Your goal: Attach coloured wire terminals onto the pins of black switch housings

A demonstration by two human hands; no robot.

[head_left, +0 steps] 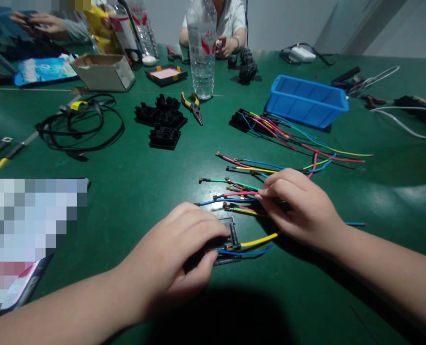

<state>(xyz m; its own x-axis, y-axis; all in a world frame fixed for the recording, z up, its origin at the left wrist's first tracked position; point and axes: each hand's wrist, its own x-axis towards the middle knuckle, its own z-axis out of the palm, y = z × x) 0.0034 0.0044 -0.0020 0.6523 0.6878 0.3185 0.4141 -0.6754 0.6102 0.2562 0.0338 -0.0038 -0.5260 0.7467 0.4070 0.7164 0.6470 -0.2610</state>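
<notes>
My left hand point(177, 254) is closed on a small black plastic connector block point(230, 230) that lies on the green table; a yellow wire point(259, 239) and a blue wire point(256, 252) stick out of the block to the right. Just right of it, my right hand point(299, 206) rests on a loose bunch of coloured wires with metal terminals point(234, 189), its fingers pinched on some of them.
Farther back lie black connector blocks point(162, 120), yellow-handled pliers point(193, 106), a water bottle point(201, 48), a blue bin point(306, 100), a wired connector bundle point(270, 127), coiled black cable point(79, 124) and a cardboard box point(103, 72). Other people's hands work at the table's far side point(227, 45).
</notes>
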